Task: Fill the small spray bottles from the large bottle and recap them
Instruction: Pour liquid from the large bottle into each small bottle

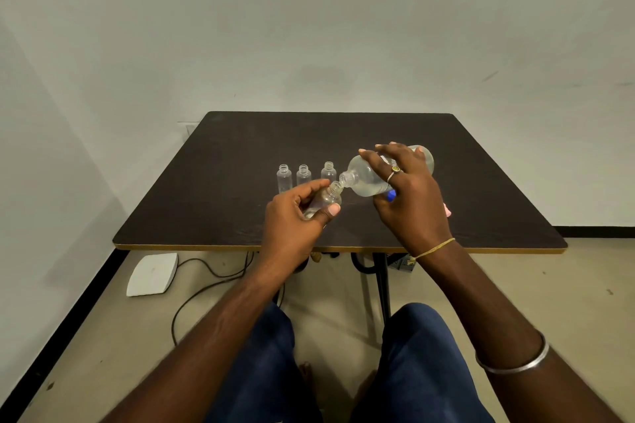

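Knees in dark blue cloth [422, 364] sit lowest in view, the forearms reaching over them to a dark, matte, square-cornered worktop [240, 154] with a yellow edge band. At its front middle, the left hand [292, 216] has its fingers [309, 189] and thumb wrapped round a small clear plastic bottle [326, 199], uncapped, tilted with its neck up and to the right. The right hand [409, 196], wearing a ring, closes over a large clear round-shouldered bottle [364, 178] lying almost level, long axis running left to right, its threaded mouth pointing left and meeting the small bottle's mouth. Clear liquid lies along its lower side. A white label shows under the fingers; its writing cannot be read. Just behind stand three empty small bottles [303, 175], upright and uncapped, in a row. Something blue [391, 195] peeks out beneath the right hand.
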